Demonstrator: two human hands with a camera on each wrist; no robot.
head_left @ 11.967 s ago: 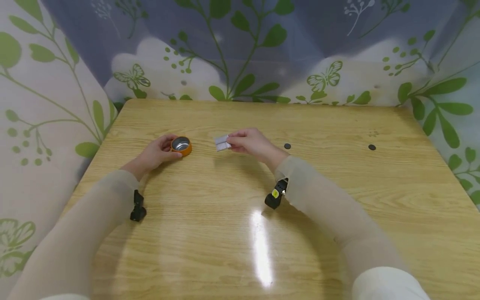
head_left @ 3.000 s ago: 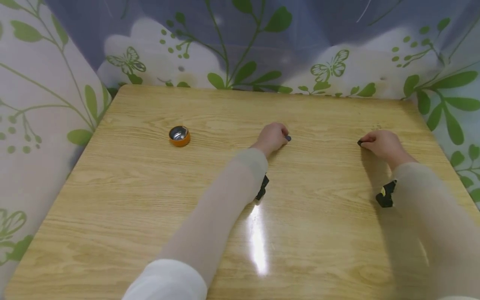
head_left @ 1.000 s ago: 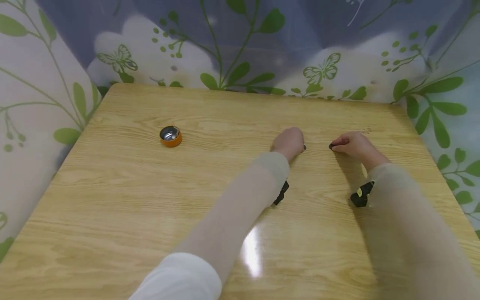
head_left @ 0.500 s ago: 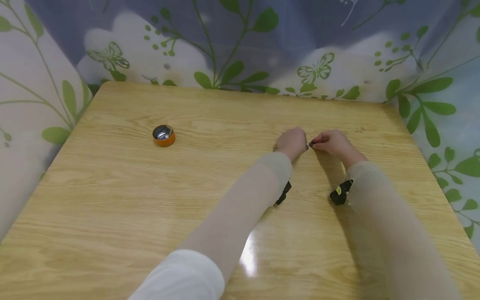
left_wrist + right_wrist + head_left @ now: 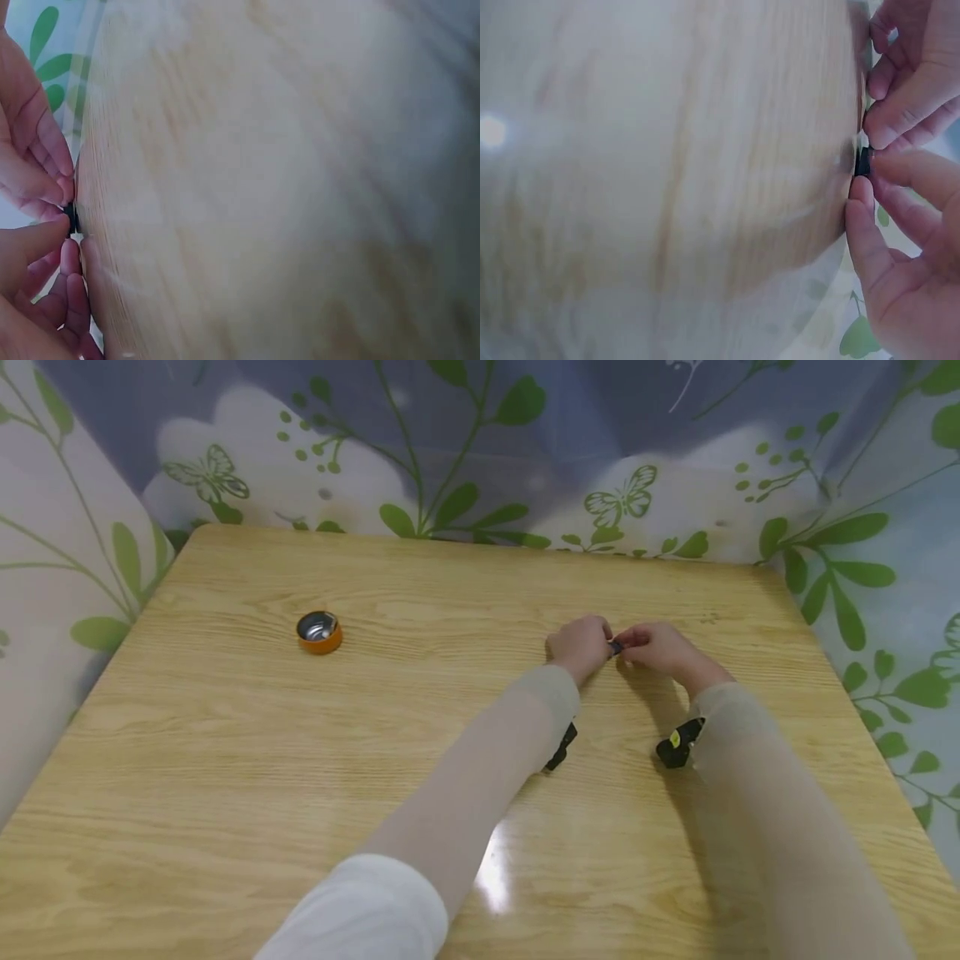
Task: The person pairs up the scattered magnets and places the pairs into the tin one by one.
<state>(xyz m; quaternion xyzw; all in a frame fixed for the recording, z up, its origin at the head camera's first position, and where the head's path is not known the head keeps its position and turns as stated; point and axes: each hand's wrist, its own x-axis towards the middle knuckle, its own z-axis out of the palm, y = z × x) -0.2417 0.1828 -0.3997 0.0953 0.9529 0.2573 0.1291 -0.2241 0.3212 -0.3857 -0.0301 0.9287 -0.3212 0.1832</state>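
- Between our left hand [image 5: 580, 645] and right hand [image 5: 663, 649] sits a black piece [image 5: 616, 647], about equally near both; we cannot tell its long axis.
- Both our hands pinch it.
- Beyond them runs the far edge of the table [image 5: 450, 589]; the orange bowl [image 5: 320, 644] stands well apart, leftward.

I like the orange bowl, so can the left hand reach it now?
Probably yes: nothing seems to stand between the left hand and the orange bowl, but that hand is busy pinching a small dark piece.
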